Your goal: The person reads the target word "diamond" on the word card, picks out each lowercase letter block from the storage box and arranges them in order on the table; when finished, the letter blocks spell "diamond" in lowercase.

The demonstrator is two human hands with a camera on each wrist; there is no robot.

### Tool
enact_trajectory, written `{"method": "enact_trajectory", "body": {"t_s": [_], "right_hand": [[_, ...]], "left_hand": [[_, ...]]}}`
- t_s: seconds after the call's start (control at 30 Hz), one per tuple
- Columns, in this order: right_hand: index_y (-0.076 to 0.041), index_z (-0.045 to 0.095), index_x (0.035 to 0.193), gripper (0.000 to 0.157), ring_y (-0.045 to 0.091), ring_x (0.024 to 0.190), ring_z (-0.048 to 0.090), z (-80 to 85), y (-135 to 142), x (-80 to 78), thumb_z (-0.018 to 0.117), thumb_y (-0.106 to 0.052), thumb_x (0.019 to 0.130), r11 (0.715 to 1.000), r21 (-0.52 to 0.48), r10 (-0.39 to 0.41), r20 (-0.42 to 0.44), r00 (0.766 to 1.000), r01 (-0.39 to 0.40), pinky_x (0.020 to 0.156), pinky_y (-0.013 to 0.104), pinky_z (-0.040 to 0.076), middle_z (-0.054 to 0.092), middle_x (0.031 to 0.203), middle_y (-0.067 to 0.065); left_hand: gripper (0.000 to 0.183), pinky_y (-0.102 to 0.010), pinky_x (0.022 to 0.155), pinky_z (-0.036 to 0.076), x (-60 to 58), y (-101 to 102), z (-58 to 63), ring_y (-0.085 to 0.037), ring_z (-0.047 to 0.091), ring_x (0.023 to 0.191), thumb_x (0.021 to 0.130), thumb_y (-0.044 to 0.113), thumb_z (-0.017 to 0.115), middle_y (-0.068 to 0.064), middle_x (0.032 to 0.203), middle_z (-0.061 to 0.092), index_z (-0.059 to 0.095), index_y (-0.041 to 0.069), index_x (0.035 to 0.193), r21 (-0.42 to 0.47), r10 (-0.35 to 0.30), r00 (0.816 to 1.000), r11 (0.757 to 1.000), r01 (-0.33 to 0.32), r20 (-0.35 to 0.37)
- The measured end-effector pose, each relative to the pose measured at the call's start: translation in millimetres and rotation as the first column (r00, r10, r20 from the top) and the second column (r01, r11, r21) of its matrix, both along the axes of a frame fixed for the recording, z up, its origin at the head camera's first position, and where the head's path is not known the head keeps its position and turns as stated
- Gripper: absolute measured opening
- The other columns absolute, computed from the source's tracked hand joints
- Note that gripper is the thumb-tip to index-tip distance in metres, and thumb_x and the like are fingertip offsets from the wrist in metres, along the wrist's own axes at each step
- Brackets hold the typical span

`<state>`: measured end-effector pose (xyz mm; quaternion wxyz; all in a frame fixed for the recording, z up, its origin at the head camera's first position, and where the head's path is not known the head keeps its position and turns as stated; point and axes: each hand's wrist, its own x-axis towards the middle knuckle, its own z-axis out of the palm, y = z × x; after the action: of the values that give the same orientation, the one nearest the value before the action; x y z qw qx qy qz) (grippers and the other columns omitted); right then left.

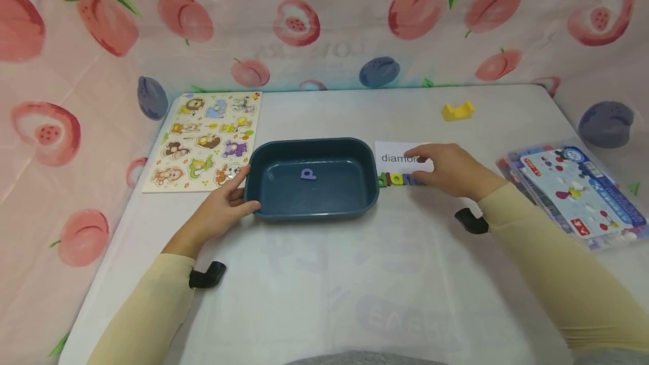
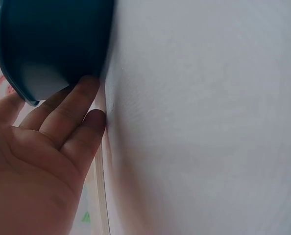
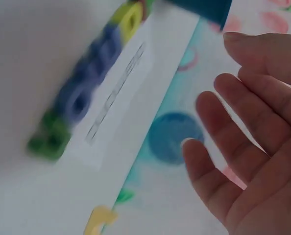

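Observation:
My left hand (image 1: 225, 207) holds the dark teal plastic basin (image 1: 311, 212) at its left end. The thumb lies by the front left corner, and fingers (image 2: 62, 115) press against the outer wall. One small purple letter (image 1: 307, 174) lies inside the basin. My right hand (image 1: 451, 170) hovers over a white word card (image 1: 390, 150) printed with "diamond", fingers spread and relaxed, nothing in them. Below the print runs a row of coloured letters (image 1: 395, 179); the hand hides its right part in the head view. In the right wrist view, blurred green, blue and yellow letters (image 3: 89, 68) line the card.
An animal puzzle board (image 1: 203, 142) lies left of the basin. At the back right stands a small yellow curved piece (image 1: 457, 111). A clear box with a printed label (image 1: 578, 190) lies by my right forearm. A fruit-patterned curtain (image 1: 324, 27) rises behind the table.

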<state>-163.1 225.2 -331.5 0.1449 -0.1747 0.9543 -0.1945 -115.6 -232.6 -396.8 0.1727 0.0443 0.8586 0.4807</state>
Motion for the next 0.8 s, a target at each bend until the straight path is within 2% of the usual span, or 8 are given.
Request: {"method": "enact_trajectory", "body": {"t_s": [0.27,0.43,0.53,0.6,0.8], "right_hand": [[-0.004,0.060,0.138,0.046,0.034,0.125,0.056,4.1,-36.1,3.2,0.069,-0.013,0.094,0.985,-0.082,0.145,-0.089,0.985,-0.152,0.105,0.052,0.042,0.062,0.134,0.015],[-0.003,0.058,0.140,0.048,0.032,0.110,0.063,1.6,-61.8,6.4,0.070,-0.012,0.094,0.961,-0.147,0.215,-0.125,0.969,-0.233,0.096,0.047,0.048,0.061,0.136,0.013],[-0.002,0.057,0.140,0.049,0.031,0.110,0.063,-2.2,-78.3,7.2,0.070,-0.013,0.095,0.944,-0.168,0.265,-0.133,0.955,-0.285,0.095,0.044,0.049,0.060,0.138,0.014],[-0.001,0.057,0.140,0.050,0.031,0.122,0.059,-5.9,-88.2,7.0,0.071,-0.015,0.094,0.935,-0.175,0.286,-0.137,0.948,-0.307,0.101,0.045,0.047,0.059,0.138,0.014],[-0.004,0.060,0.139,0.050,0.027,0.127,0.056,-15.5,-111.9,4.6,0.073,-0.021,0.094,0.930,-0.187,0.292,-0.149,0.945,-0.317,0.105,0.043,0.043,0.060,0.138,0.010]], "left_hand": [[0.090,-0.055,0.105,0.040,0.3,0.1,-0.6,-0.039,0.054,0.127,0.093,0.027,0.074,-0.029,0.143,0.049,0.016,0.030,0.162,-0.003,0.002,1.000,1.000,-0.002,0.004],[0.090,-0.055,0.104,0.040,1.2,-1.9,-0.4,-0.040,0.053,0.128,0.093,0.028,0.074,-0.029,0.143,0.048,0.016,0.030,0.162,0.001,0.005,1.000,1.000,-0.005,0.009],[0.089,-0.055,0.104,0.041,1.3,-2.3,-0.3,-0.040,0.053,0.128,0.093,0.027,0.074,-0.029,0.143,0.048,0.017,0.030,0.162,0.012,0.004,1.000,1.000,-0.004,0.010],[0.090,-0.055,0.103,0.041,1.2,-2.3,-0.3,-0.040,0.054,0.128,0.093,0.028,0.074,-0.029,0.143,0.049,0.017,0.030,0.162,0.014,0.003,1.000,1.000,-0.003,0.008],[0.090,-0.055,0.103,0.041,0.7,-1.3,0.0,-0.039,0.054,0.127,0.093,0.029,0.075,-0.029,0.143,0.050,0.017,0.031,0.162,0.002,0.005,1.000,1.000,-0.005,0.002]]}}
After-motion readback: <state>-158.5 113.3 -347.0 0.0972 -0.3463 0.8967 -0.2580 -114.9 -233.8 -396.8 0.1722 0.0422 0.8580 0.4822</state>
